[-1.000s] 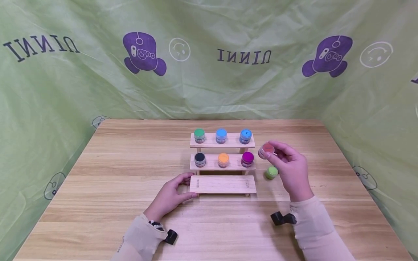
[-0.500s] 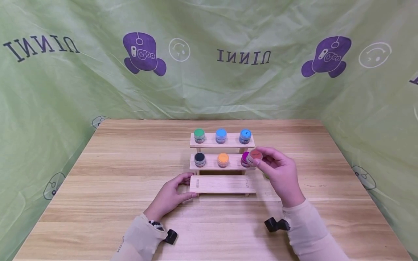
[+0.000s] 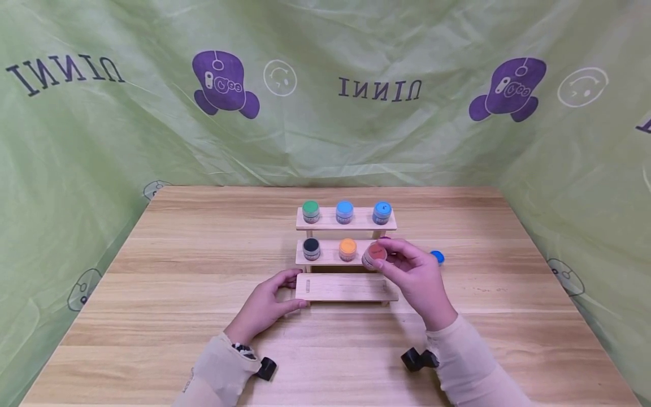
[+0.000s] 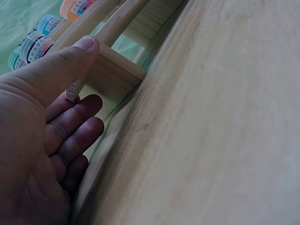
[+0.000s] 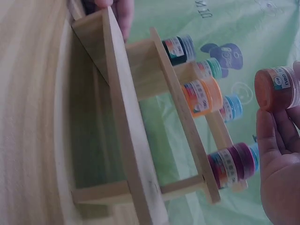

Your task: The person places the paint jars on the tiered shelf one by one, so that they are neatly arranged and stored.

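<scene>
A three-step wooden stand [image 3: 346, 287] carries small paint jars on its two upper shelves; its lowest shelf is bare. With thumb and fingers, my left hand [image 3: 264, 308] grips the left end of that lowest shelf. Above the stand's right side, my right hand [image 3: 418, 282] pinches a reddish-brown paint jar [image 3: 374, 255], seen tilted in the right wrist view. Behind it, the purple jar [image 5: 232, 165] on the middle shelf is mostly hidden in the head view. That shelf also holds a black jar [image 3: 311, 249] and an orange jar [image 3: 348, 249].
On the top shelf stand a green jar [image 3: 311, 212], a light blue jar [image 3: 344, 212] and a darker blue jar [image 3: 382, 212]. A blue lid top [image 3: 437, 257] shows on the table [image 3: 178, 271] just beyond my right hand. A green printed cloth [image 3: 315, 135] surrounds the table.
My right hand has carried the reddish-brown jar leftward from beside the stand to over it. The light green jar is now hidden, and a blue top has come into view. My left hand stays put.
</scene>
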Demonstrator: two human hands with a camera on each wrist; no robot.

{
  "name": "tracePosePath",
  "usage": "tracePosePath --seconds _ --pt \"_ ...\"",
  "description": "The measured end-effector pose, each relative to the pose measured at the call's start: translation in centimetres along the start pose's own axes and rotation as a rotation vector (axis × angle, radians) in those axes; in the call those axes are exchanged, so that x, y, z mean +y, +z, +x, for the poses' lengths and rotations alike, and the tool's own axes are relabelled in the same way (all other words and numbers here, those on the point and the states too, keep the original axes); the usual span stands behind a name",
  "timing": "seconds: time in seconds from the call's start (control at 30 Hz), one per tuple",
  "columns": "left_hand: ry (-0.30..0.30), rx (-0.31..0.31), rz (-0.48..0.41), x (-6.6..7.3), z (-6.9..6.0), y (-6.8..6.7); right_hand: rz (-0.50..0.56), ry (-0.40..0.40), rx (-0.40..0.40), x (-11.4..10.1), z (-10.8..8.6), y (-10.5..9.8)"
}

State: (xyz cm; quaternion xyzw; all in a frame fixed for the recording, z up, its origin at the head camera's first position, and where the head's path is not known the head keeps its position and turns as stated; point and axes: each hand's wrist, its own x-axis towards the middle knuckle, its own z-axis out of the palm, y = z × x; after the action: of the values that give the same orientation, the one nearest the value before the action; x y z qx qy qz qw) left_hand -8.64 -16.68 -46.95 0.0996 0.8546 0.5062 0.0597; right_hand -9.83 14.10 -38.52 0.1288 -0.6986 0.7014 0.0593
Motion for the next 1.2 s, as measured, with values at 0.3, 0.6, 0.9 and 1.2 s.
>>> tracePosePath --seconds 0.3,0.6,0.9,1.2 --pt "0.012 -0.001 -0.006 -0.1 0.0 0.0 -0.055 0.061 -0.092 0.9 -0.5 1.2" --pt "0.003 -0.003 -0.002 -0.1 0.1 0.1 -0.085 0.048 -0.180 1.9 -0.8 2.8" --pt "-0.011 -0.001 0.006 -0.1 0.0 -0.1 -0.087 0.118 -0.245 2.9 -1.2 4.3" --pt "0.010 -0.005 -0.015 0.1 0.0 -0.1 -0.090 0.145 -0.315 3.8 -1.4 5.9"
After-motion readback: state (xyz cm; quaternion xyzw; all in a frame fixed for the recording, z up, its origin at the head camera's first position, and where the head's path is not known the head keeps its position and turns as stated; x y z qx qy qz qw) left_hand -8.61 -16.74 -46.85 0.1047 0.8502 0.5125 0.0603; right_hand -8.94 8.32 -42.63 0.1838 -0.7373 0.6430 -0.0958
